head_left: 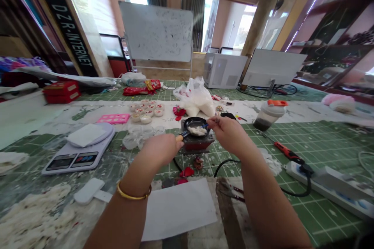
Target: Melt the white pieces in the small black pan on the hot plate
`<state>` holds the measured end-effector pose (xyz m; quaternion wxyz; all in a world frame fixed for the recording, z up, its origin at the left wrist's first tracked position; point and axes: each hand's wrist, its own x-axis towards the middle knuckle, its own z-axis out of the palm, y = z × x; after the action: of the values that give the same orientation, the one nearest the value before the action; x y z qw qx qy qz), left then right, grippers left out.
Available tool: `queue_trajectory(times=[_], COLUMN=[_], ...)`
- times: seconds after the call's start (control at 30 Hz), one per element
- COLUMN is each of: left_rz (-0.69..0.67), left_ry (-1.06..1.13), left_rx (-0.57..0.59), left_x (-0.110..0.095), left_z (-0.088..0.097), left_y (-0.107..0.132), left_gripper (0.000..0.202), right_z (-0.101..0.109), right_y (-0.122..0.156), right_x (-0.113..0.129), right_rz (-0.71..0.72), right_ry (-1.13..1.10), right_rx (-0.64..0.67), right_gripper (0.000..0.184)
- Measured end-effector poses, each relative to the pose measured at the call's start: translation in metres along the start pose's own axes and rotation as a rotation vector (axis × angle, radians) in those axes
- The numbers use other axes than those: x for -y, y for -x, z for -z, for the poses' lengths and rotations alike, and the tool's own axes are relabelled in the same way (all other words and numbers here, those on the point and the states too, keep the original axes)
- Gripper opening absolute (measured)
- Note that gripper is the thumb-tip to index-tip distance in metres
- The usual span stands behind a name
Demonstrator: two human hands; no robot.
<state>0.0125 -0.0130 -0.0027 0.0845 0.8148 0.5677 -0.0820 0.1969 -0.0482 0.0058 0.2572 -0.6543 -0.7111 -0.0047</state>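
Glossy, metal-look pan (199, 118) with wood-look handle tip (179, 138); rough, matt lump (197, 130) inside; smooth, matt paper sheet (181, 210) toward the near edge of the worktop (315, 140); smooth plastic scale (101, 151) toward its left; thin, crinkled, translucent plastic bag (198, 97) farther back.

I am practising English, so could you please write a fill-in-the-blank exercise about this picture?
The left hand grips the handle of a small ____ pan.
The right hand holds a thin ____ tool at the pan.
The gold bracelet is on the ____ forearm.
The flat tray near the small filled cups is ____.
Answers: black; blue; left; pink.
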Motion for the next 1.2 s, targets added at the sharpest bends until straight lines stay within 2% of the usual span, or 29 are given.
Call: queue_trajectory(times=[0.17, 0.33, 0.47, 0.57, 0.73, 0.9, 1.07, 1.2], left_rz=[-0.026, -0.052, -0.061, -0.036, -0.042, -0.022, -0.065, -0.053], left_ry=[-0.006, 0.003, -0.010, -0.006, 0.005, 0.001, 0.006, -0.001], left_rx=[-0.018, 0.008, -0.018, -0.024, -0.011, -0.035, -0.003, -0.038], left_x=[0.001, 0.001, 0.001, 0.001, 0.002, 0.002, 0.003, 0.004], left_z=[0.000, 0.000, -0.001, -0.001, -0.002, -0.002, -0.002, -0.004], left_y=[0.000, 0.001, 0.000, -0.001, -0.001, 0.000, -0.001, -0.003], left_gripper=[0.045, 0.045, 0.042, 0.044, 0.044, 0.046, 0.045, 0.045], right_z=[-0.002, 0.001, 0.000, -0.003, -0.001, -0.001, 0.004, 0.004], right_y=[-0.001, -0.002, 0.001, -0.001, -0.005, -0.003, 0.001, -0.002], right_x=[0.000, 0.000, 0.006, 0.004, -0.005, -0.003, -0.001, -0.004], right_rz=[0.049, -0.061, 0.011, 0.011, -0.074, -0.025, -0.015, -0.028], right_ry=[-0.035, 0.009, -0.096, -0.052, 0.054, 0.074, 0.083, 0.110], right_rx=[0.011, 0.005, 0.035, 0.051, -0.026, 0.023, -0.017, 0.026], right_gripper=[0.028, 0.028, 0.030, 0.027, 0.030, 0.030, 0.030, 0.030])
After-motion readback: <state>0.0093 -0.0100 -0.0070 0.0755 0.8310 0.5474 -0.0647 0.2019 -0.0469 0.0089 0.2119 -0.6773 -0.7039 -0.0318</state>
